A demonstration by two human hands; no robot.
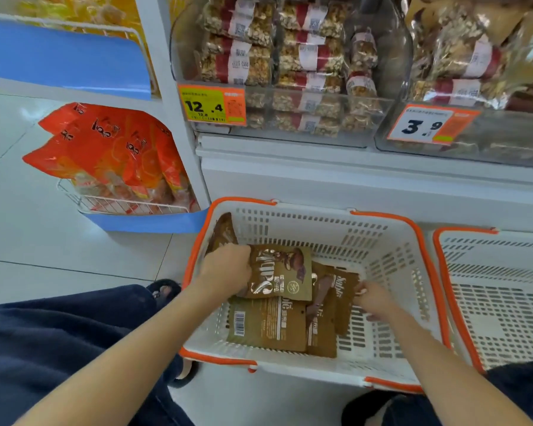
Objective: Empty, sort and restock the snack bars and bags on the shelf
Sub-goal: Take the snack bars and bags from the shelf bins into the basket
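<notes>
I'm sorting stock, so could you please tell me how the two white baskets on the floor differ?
The nearer basket holds brown snack bags, with both hands inside; the right-hand basket shows nothing inside and is cut off by the frame. Both are white slotted plastic with orange rims.

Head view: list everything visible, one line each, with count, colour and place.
brown snack bags: several, brown, in the left basket
left basket: one, white with orange rim, on the floor below the shelf
right basket: one, white with orange rim, beside the first, partly cut off
nut bars: many, tan with red labels, in clear shelf bins
price tags: two, yellow-orange and white-orange, on the bin fronts
orange bags: several, in a wire rack at left
left hand: grips the top brown bag
right hand: fingers pinch another bag's edge
</notes>
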